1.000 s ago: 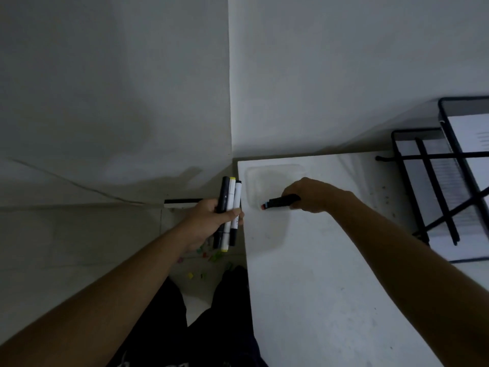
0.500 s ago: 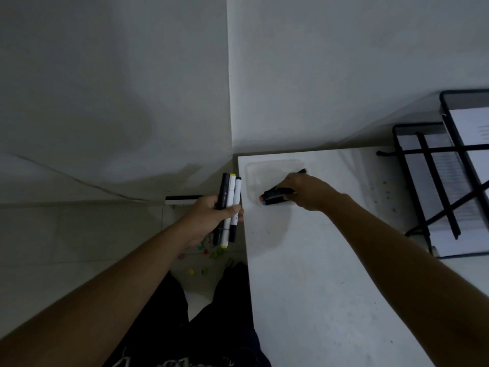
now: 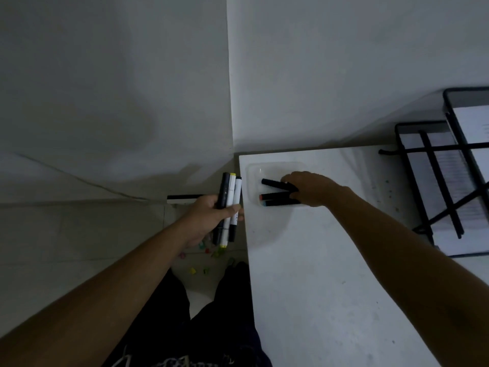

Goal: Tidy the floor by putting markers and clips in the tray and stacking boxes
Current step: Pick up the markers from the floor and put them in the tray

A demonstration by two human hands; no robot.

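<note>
left hand (image 3: 209,215) grips three markers (image 3: 230,197), tips up-frame; three black markers (image 3: 276,199) lie crosswise in the clear tray (image 3: 252,172) under my right hand (image 3: 312,189), grip unclear

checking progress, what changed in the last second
The right hand moved forward over the clear tray and lowered its black markers into it; whether it has let go is unclear. The left hand still grips three markers; the clips remain on the floor.

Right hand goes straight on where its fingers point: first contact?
The black markers in the clear tray, right at the right hand's fingertips, possibly in contact; then the tray's left wall.
</note>
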